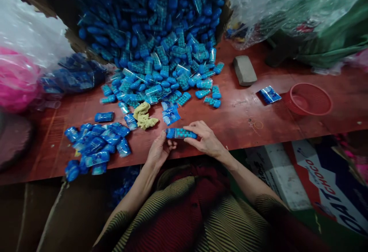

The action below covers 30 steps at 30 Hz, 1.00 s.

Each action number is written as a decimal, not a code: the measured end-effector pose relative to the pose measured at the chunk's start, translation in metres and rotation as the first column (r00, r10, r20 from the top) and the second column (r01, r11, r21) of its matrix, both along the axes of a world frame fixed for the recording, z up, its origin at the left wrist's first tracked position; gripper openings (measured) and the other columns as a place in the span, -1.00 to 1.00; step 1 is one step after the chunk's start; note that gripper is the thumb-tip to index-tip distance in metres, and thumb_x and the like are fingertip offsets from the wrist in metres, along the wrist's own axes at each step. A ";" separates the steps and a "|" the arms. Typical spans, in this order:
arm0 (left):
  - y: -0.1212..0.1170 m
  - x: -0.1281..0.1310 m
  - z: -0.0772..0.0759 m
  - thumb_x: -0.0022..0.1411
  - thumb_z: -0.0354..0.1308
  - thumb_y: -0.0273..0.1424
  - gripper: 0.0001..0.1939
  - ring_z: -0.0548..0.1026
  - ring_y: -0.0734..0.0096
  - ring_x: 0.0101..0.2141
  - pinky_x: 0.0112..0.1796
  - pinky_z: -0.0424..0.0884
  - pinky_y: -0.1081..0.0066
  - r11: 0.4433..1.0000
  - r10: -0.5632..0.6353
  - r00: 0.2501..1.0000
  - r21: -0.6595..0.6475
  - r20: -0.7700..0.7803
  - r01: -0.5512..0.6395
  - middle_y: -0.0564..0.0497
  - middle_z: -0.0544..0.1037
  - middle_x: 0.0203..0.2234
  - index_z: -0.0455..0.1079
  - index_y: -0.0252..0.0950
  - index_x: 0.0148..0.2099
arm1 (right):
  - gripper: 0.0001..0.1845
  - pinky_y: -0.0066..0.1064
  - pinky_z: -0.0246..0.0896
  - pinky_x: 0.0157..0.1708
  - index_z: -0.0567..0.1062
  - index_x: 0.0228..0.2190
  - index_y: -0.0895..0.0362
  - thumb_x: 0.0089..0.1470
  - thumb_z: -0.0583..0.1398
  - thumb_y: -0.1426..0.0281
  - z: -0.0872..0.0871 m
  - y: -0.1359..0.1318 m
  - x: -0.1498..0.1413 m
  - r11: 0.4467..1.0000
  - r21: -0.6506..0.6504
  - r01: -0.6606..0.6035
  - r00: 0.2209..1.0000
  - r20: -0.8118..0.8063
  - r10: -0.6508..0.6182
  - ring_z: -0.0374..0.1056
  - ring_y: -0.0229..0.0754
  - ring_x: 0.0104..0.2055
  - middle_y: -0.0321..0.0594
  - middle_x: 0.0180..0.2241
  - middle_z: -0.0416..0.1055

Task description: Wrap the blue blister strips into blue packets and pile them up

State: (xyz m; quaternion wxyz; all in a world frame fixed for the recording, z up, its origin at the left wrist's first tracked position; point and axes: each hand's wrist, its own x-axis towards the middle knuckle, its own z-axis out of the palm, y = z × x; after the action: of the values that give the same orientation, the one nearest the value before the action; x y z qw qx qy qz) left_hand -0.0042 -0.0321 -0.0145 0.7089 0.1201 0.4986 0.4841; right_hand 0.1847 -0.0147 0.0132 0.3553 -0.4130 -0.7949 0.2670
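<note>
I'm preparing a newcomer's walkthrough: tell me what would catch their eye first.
The big heap of blue bead-filled containers spilling from a ragged-edged box onto the red table would likely come first. Next, the left hand and right hand hold one container at the table's near edge. Left of them lies a pile of shiny blue packets.

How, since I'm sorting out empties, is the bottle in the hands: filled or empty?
Filled, at least partly: turquoise balls show inside the bottle; under its blue end, cannot tell.
</note>
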 end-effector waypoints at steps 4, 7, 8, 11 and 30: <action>-0.002 -0.002 -0.002 -0.05 0.31 -0.16 -0.63 0.48 0.43 -0.59 -0.54 0.44 0.49 0.999 -0.019 1.000 0.029 0.013 0.019 0.10 0.38 -0.73 0.32 -0.36 -0.52 | -0.71 -0.23 0.25 -0.17 0.46 -0.12 0.14 0.10 0.19 0.34 -0.001 -0.002 -0.002 0.999 0.016 0.029 0.998 0.053 -0.030 0.25 -0.12 -0.20 -0.14 -0.28 0.38; -0.002 -0.003 -0.003 -0.07 0.32 -0.15 -0.61 0.48 0.42 -0.58 -0.53 0.44 0.48 0.998 -0.023 1.000 0.053 0.017 0.022 0.10 0.38 -0.73 0.31 -0.36 -0.53 | -0.71 -0.22 0.25 -0.16 0.46 -0.11 0.14 0.11 0.16 0.33 -0.001 -0.004 -0.003 0.998 0.013 0.059 0.993 0.102 -0.060 0.25 -0.11 -0.19 -0.12 -0.26 0.37; -0.002 -0.003 -0.003 -0.06 0.32 -0.15 -0.61 0.48 0.43 -0.58 -0.53 0.44 0.49 0.998 -0.021 1.000 0.060 0.016 0.020 0.10 0.38 -0.73 0.31 -0.36 -0.53 | -0.70 -0.22 0.25 -0.16 0.45 -0.11 0.14 0.12 0.16 0.32 -0.001 -0.005 -0.004 0.998 0.013 0.066 0.992 0.111 -0.067 0.26 -0.10 -0.18 -0.11 -0.26 0.37; -0.003 -0.003 -0.003 -0.03 0.30 -0.15 -0.63 0.48 0.43 -0.58 -0.53 0.43 0.49 0.997 -0.010 1.000 0.072 0.014 0.009 0.11 0.37 -0.73 0.31 -0.35 -0.50 | -0.69 -0.22 0.27 -0.15 0.43 -0.08 0.13 0.13 0.14 0.33 -0.002 -0.008 -0.005 0.997 -0.009 0.074 0.992 0.100 -0.072 0.28 -0.11 -0.17 -0.11 -0.24 0.36; -0.005 0.000 0.004 -0.01 0.30 -0.19 -0.67 0.50 0.41 -0.56 -0.46 0.47 0.43 0.994 0.076 0.997 0.079 0.018 -0.077 0.11 0.39 -0.72 0.32 -0.35 -0.48 | -0.63 -0.29 0.40 -0.24 0.35 -0.01 0.12 0.17 0.09 0.28 -0.005 -0.024 -0.017 0.990 -0.028 0.140 0.980 0.143 -0.135 0.34 -0.13 -0.18 -0.09 -0.17 0.28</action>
State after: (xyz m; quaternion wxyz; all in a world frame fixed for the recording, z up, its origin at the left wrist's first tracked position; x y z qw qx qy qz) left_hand -0.0040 -0.0372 -0.0106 0.6882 0.1256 0.4779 0.5313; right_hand 0.1681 -0.0383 0.0086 0.3080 -0.4915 -0.7824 0.2269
